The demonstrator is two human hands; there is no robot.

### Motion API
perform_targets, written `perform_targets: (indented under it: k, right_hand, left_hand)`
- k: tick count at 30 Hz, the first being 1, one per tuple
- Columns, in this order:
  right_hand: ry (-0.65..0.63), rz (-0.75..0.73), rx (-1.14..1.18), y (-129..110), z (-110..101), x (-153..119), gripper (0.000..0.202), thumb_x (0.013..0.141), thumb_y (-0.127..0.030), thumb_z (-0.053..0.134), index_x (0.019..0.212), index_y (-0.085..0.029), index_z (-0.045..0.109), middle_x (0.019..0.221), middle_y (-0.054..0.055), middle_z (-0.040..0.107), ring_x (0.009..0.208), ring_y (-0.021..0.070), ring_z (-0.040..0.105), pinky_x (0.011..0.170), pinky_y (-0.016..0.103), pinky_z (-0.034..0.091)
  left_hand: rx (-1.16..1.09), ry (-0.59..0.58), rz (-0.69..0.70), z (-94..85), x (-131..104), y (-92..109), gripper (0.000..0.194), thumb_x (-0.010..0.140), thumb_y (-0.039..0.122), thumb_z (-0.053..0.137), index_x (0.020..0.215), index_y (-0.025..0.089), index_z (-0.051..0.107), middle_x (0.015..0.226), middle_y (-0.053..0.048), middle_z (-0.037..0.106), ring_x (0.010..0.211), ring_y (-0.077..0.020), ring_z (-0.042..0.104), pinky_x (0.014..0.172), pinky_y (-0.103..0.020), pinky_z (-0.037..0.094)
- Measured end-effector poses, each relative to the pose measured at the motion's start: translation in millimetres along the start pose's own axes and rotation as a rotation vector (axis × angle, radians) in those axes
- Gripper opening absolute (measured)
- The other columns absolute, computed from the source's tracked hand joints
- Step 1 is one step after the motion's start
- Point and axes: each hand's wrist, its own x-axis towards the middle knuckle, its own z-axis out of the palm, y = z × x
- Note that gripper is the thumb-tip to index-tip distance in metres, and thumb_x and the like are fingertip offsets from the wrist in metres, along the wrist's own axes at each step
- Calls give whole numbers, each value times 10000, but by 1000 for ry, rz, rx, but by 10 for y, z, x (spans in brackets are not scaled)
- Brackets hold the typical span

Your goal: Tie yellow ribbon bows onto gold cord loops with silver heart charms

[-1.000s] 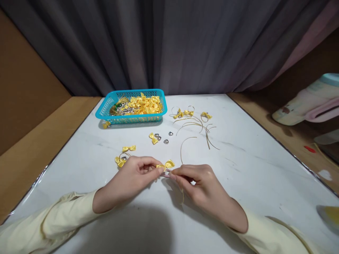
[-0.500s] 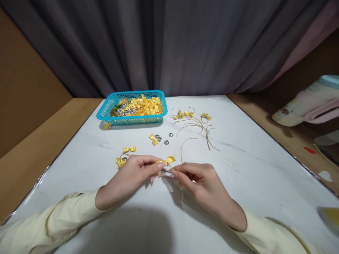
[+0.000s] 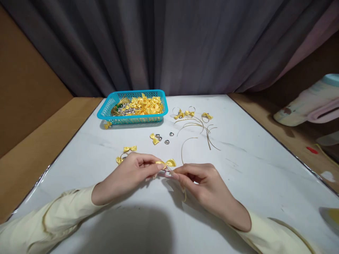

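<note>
My left hand pinches a yellow satin bow between thumb and fingers, its right loop sticking out. Close beside it, my right hand is closed on a thin gold cord, whose loose end hangs below the fingers. The fingertips of both hands nearly meet under the bow, so the join between bow and cord is hard to make out. Past my left hand lie a loose yellow bow and a ringed bow, partly covered by the hand.
A blue basket with yellow bows, silver pieces and gold cord stands at the back. Silver heart-shaped beads and another bow lie mid-table. Cut gold cords and bows on rings are behind my right hand. A tumbler lies at the right.
Both hands stay together at the bow, with only slight shifts of the fingers. The left hand has moved a little to the left, and the bow is turned slightly.
</note>
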Motion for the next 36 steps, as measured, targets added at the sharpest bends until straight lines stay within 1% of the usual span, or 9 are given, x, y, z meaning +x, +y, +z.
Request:
perform_targets:
  k: [6, 12, 22, 27, 31, 33, 36]
  right_hand:
    - [-10, 7, 12, 9, 10, -7, 222, 838, -193, 529, 708, -117, 692, 516, -3, 543, 464, 77, 390, 442, 197, 302]
    - [-13, 16, 12, 24, 8, -12, 216, 830, -196, 533, 713, -113, 694, 518, -6, 528, 467, 74, 356, 437, 197, 288]
    - [-27, 17, 12, 15, 9, -11, 224, 831, -177, 518, 697, -110, 685, 521, -12, 519, 469, 69, 350, 439, 192, 282]
    - [-53, 7, -40, 28, 6, -14, 237, 831, -164, 505, 680, -102, 676, 512, -13, 521, 464, 65, 354, 442, 193, 279]
    - [-66, -3, -75, 49, 19, -5, 229, 830, -155, 505, 675, -115, 667, 509, -21, 516, 463, 63, 356, 446, 189, 280]
    - [-58, -12, -89, 50, 32, -6, 234, 834, -155, 500, 674, -123, 667, 509, -21, 523, 461, 64, 355, 446, 190, 280]
    - [-34, -35, -113, 41, 57, -16, 243, 848, -164, 486, 704, -133, 679, 556, 4, 584, 478, 77, 397, 463, 200, 300]
  left_hand:
    - [5, -11, -6, 3, 7, 1, 252, 814, 349, 537, 763, 146, 677, 583, 29, 462, 572, -103, 392, 509, -215, 299]
    - [-27, -6, -32, 4, -4, -8, 265, 800, 358, 547, 753, 133, 678, 570, 28, 456, 551, -99, 384, 499, -214, 300]
    - [7, -31, -36, -1, -1, 12, 277, 810, 352, 540, 757, 122, 685, 566, 27, 453, 546, -96, 374, 492, -213, 282]
    - [23, -56, -36, -9, -4, 13, 255, 798, 328, 549, 680, 126, 650, 551, 34, 464, 534, -88, 390, 485, -199, 283]
    - [71, -44, -18, 6, 19, 2, 256, 798, 317, 537, 654, 125, 627, 555, 34, 469, 542, -89, 393, 494, -197, 296]
    - [85, -35, -13, 13, 23, -5, 261, 803, 327, 528, 677, 126, 636, 565, 29, 473, 551, -95, 395, 494, -202, 300]
    - [71, -26, -20, 21, 13, -9, 265, 807, 335, 526, 689, 128, 644, 566, 26, 458, 556, -101, 388, 494, -208, 300]
